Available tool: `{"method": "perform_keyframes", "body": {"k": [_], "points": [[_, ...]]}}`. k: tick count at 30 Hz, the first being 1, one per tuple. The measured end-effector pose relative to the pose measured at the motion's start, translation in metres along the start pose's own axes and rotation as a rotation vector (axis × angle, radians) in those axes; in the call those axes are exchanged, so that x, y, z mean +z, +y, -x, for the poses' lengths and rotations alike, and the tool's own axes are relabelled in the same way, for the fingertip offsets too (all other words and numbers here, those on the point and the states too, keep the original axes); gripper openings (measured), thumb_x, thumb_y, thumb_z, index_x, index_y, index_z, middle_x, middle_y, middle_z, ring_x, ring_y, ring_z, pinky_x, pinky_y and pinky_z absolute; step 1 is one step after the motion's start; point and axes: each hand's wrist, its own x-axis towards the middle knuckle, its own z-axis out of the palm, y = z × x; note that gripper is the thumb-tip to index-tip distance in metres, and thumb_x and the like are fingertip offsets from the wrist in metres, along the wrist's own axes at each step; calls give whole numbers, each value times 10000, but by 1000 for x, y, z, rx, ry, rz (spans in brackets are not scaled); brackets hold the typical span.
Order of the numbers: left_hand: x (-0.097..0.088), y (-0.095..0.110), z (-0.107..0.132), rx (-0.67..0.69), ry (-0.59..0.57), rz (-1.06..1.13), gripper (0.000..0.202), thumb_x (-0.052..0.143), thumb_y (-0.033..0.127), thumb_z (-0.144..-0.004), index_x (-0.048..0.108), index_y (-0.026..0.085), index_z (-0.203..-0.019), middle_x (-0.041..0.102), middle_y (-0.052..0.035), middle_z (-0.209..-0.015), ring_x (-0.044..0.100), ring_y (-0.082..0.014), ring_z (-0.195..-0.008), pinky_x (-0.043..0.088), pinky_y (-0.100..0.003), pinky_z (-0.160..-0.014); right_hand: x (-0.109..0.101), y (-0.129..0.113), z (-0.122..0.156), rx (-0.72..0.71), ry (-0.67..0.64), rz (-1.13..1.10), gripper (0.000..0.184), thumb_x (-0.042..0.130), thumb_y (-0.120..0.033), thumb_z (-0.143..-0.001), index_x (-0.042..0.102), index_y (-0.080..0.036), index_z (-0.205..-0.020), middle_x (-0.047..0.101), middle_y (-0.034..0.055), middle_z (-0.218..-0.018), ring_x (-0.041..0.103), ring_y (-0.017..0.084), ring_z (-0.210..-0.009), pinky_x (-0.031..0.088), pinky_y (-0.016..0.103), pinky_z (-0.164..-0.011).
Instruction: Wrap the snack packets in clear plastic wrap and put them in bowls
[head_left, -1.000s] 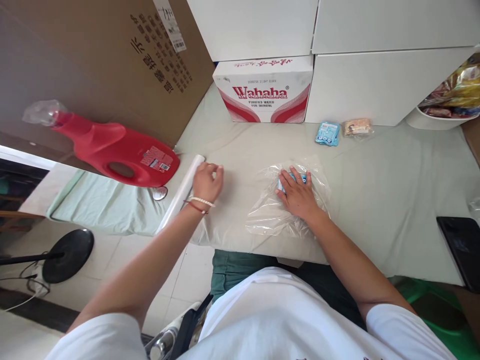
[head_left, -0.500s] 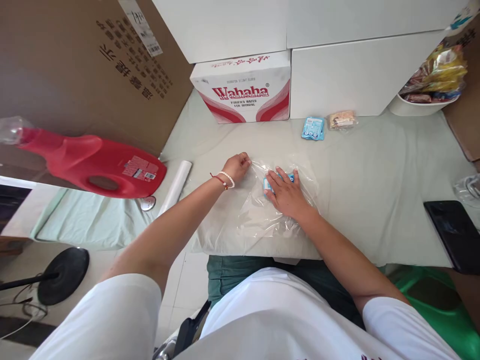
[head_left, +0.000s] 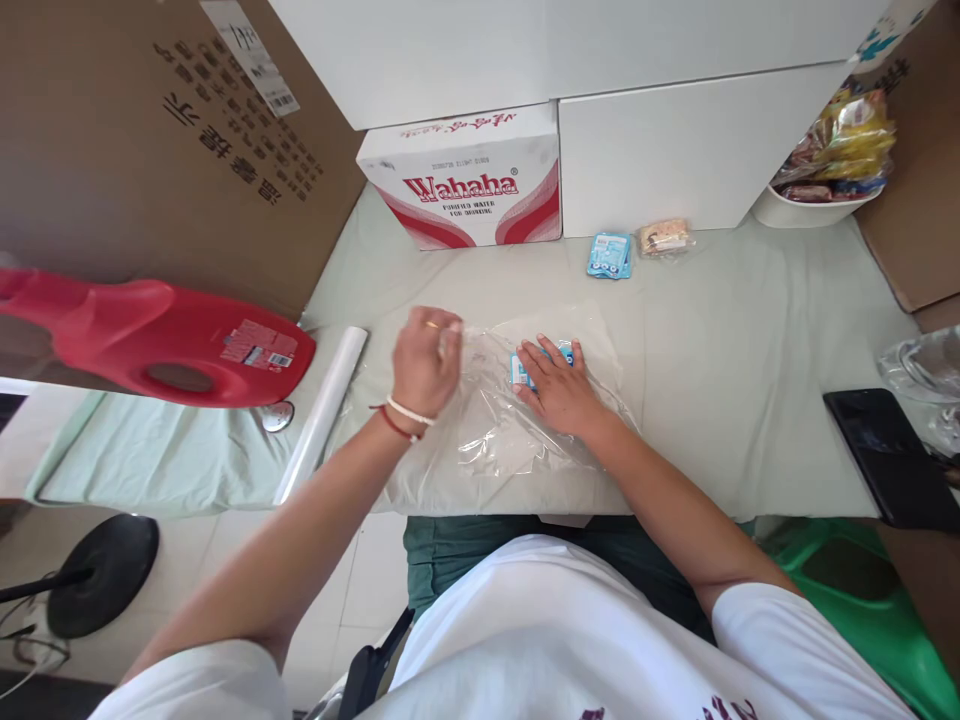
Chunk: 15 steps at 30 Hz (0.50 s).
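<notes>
A sheet of clear plastic film [head_left: 495, 445] is spread over the cloth-covered table in front of me. On it lies a small blue-and-white packet [head_left: 519, 371], mostly hidden beneath my right hand [head_left: 559, 390], which rests flat with its fingers spread. My left hand [head_left: 426, 365], wearing a ring and bracelets, is slightly blurred at the left edge of the film. Its thumb and fingers are pinched together at the film's upper left corner. A white roll [head_left: 322, 415] lies left of that hand.
Behind stand a Wahaha water carton [head_left: 465, 190] and white boxes [head_left: 675, 150]. Blue packets [head_left: 609, 256] and a wrapped snack [head_left: 664, 237] lie before them. A red jug [head_left: 172, 340] is at left, a black phone [head_left: 892, 455] at right, and a snack-filled white tub [head_left: 817, 208] at back right.
My left hand has moved left and turned upward, still at the film's corner. My right hand stays flat on the packet. The whole view has shifted slightly.
</notes>
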Motion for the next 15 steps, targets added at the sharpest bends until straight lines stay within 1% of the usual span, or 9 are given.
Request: {"method": "perform_keyframes", "body": {"k": [1,2,3,5,6,8,11,13,15], "points": [[5,7,17,86,-57,27,376,394,443,-1062,684,248,-1201,653,-103,-1360,580,-248,-1315,401,-404,-1169,0,0,-1,4,5,-17,631,310,-521,-1111,372,-220,-1662,377,116,-1712,221,311,-1631,41,715,-1288],[13,11,32,186,-134,33,407,375,428,-1067,672,253,-1283,619,-112,-1460,534,-263,-1404,352,-443,-1221,-1,2,-2,10,13,-37,645,304,-525,-1110,340,-218,-1676,363,123,-1719,211,306,-1634,55,699,-1292],[22,13,45,225,-198,16,448,345,412,-1071,643,253,-1366,580,-119,-1537,485,-272,-1470,308,-482,-1254,-3,4,-3,19,24,-60,653,294,-524,-1109,313,-220,-1686,353,128,-1723,204,301,-1636,74,683,-1295],[42,9,66,187,-289,-53,522,303,388,-1073,553,236,-1505,485,-141,-1644,391,-302,-1557,213,-579,-1288,-7,14,-5,48,55,-104,647,281,-510,-1109,301,-226,-1690,361,131,-1720,213,295,-1634,122,648,-1298],[51,6,73,156,-313,-87,547,298,388,-1073,505,231,-1554,435,-145,-1680,351,-310,-1583,168,-615,-1294,-10,21,-7,63,69,-119,640,291,-505,-1106,325,-223,-1680,386,134,-1707,230,295,-1628,151,628,-1298],[64,-3,83,120,-326,-129,589,305,406,-1072,419,223,-1620,349,-145,-1725,294,-315,-1612,93,-653,-1298,-18,35,-9,88,70,-119,633,370,-512,-1086,419,-199,-1634,469,151,-1652,272,313,-1609,213,591,-1291],[71,-11,90,128,-304,-141,639,298,443,-1076,327,208,-1669,282,-139,-1746,258,-300,-1628,50,-646,-1308,-32,49,-10,136,-27,-40,690,606,-541,-982,526,-166,-1556,561,179,-1563,301,378,-1582,283,580,-1263],[70,-11,91,128,-296,-138,652,288,458,-1078,306,204,-1679,281,-137,-1746,253,-294,-1630,50,-641,-1311,-41,49,-10,157,-109,42,747,734,-511,-898,544,-174,-1537,572,178,-1546,290,409,-1578,275,614,-1255],[69,-10,91,130,-293,-129,649,290,463,-1079,310,215,-1679,290,-134,-1743,255,-291,-1630,52,-644,-1311,-49,45,-9,135,-159,120,742,787,-448,-861,557,-200,-1521,582,171,-1530,266,418,-1585,229,665,-1254]]}}
